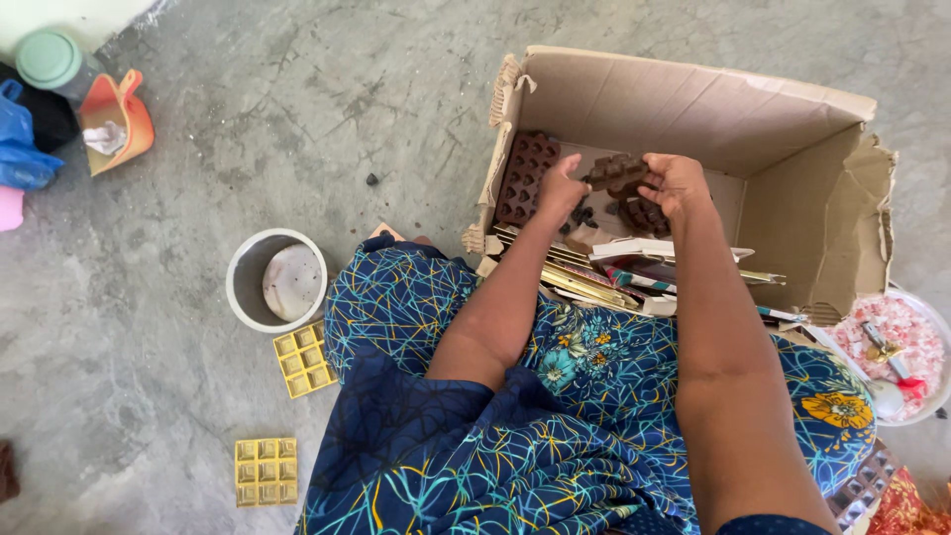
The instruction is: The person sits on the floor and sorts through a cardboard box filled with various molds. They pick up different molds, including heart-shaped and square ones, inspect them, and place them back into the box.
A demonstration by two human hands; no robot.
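Both my hands reach into an open cardboard box (792, 188) in front of my knees. My left hand (561, 188) and my right hand (676, 183) together grip a brown silicone mould (614, 174) between them, held above the box's contents. A second brown mould (525, 178) with heart-shaped cavities leans against the box's left wall. More dark mould pieces (642, 214) lie under my hands. Flat packets and gold-coloured strips (594, 282) are stacked at the box's near edge.
Two yellow square moulds (303, 359) (265, 472) lie on the grey concrete floor to my left, by a white bowl (244, 287). A plate of pink-and-white wrapped sweets (931, 332) sits at the right. An orange scoop (134, 119), a green-lidded jar (50, 61) and blue bags (20, 149) are far left.
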